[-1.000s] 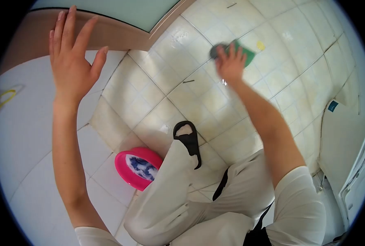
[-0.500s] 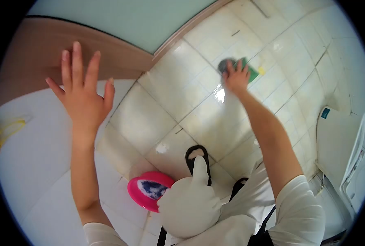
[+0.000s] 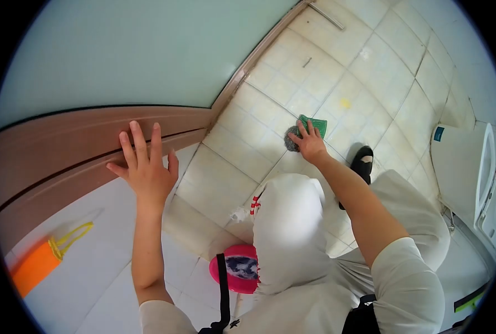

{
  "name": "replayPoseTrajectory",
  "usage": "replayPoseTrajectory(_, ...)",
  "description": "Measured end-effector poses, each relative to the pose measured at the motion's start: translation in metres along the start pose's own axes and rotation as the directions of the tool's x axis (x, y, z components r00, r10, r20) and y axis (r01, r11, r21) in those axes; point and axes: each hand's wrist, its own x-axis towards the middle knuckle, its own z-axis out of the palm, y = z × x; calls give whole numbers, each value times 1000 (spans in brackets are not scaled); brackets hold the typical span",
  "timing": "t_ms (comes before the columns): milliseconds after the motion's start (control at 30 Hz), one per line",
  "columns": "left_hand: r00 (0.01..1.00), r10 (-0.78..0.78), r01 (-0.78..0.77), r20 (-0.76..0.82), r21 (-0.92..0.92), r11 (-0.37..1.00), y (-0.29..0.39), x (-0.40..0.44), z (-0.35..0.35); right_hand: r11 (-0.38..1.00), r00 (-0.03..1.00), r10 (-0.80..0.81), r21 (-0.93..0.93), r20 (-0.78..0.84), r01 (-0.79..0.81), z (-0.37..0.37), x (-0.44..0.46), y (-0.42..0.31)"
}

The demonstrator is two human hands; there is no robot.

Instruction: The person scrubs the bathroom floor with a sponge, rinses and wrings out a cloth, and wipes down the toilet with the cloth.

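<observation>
My right hand (image 3: pixel 311 146) presses down on a grey steel-wool scrubber (image 3: pixel 291 139) and a green cloth or pad (image 3: pixel 316 124) against the tiled floor (image 3: pixel 231 145). The scrubber lies under the fingers on its left side, and the green piece sticks out beyond the fingertips. My left hand (image 3: pixel 147 172) has its fingers spread and holds nothing; it is at the brown frame (image 3: pixel 86 131) at the base of the glass door. Whether its palm touches the frame cannot be made out.
A pink basin (image 3: pixel 239 289) with blue-and-white contents sits beside my knee. An orange item with a yellow loop (image 3: pixel 39 267) is at the lower left. A white toilet (image 3: pixel 459 161) stands at the right. My sandalled foot (image 3: pixel 363 162) is on the floor.
The view has shifted and my legs have changed position, a foot now further right. My right hand has come closer with the scrubber and green piece. My left hand appears lower, against the brown frame.
</observation>
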Motion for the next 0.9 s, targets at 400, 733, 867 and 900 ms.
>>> replayPoseTrajectory(400, 906, 72, 40, -418, 253, 967, -66, 60, -79, 677, 638, -734, -179, -231, 714, 25, 123, -104)
replayPoseTrajectory(733, 910, 166, -56, -381, 282, 958, -74, 70, -66, 981, 948, 159, -68, -274, -184, -159, 326, 195)
replayPoseTrajectory(867, 946, 59, -14, -319, 140, 990, -97, 35, -52, 962, 774, 252, 239, -581, -134, -56, 349, 168)
replayPoseTrajectory(900, 955, 30, -3, -295, 93, 996, -106, 20, -49, 973, 699, -50, 122, -713, 194, -28, 338, 129)
